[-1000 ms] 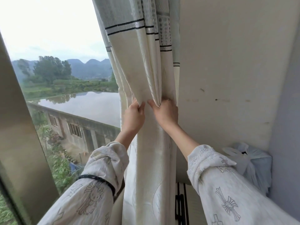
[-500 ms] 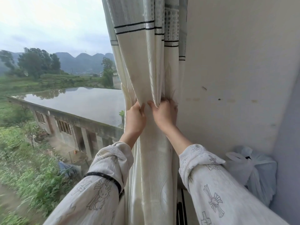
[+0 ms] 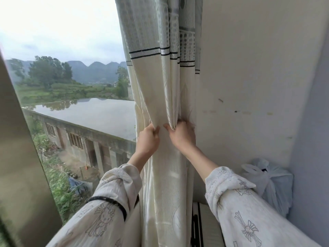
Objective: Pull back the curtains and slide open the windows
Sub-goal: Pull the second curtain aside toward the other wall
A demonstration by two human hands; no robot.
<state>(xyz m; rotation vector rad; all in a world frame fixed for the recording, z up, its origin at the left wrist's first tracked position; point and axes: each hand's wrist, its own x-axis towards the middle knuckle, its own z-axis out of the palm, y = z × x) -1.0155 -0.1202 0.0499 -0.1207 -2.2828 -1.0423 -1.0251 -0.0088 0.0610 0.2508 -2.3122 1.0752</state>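
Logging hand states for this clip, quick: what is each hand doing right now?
Left hand: closed, gripping a fold of the curtain.
Right hand: closed, gripping the bunched curtain folds next to the wall.

Soft overcast daylight is coming in through the window (image 3: 74,104) on the left, blowing the sky (image 3: 53,20) out to near white. The wall (image 3: 249,68) is sitting evenly lit, with only faint shadows. The wide lens is bending the window frame (image 3: 19,157) at the left edge, which is looking blurred.
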